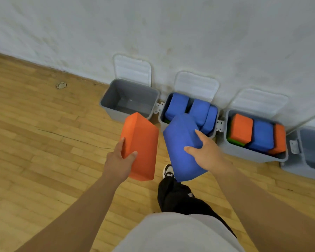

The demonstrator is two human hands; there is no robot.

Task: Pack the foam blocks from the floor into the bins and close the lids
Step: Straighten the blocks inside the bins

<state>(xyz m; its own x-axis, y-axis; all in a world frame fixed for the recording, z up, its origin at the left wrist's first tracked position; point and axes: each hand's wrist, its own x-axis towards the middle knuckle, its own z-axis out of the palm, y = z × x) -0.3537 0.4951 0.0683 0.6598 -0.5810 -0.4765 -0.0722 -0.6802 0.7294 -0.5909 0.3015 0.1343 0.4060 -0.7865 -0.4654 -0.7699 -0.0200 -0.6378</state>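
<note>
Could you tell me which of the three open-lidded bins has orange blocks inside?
Of those three, the right-hand bin: two orange blocks sit beside a blue one. The middle bin shows blue blocks; the left bin holds none.

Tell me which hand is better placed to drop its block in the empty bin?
Probably the left hand: it holds the orange block just in front of the empty bin, whose lid stands open. The right hand holds the blue block in front of the middle bin, already crowded with other blocks.
</note>
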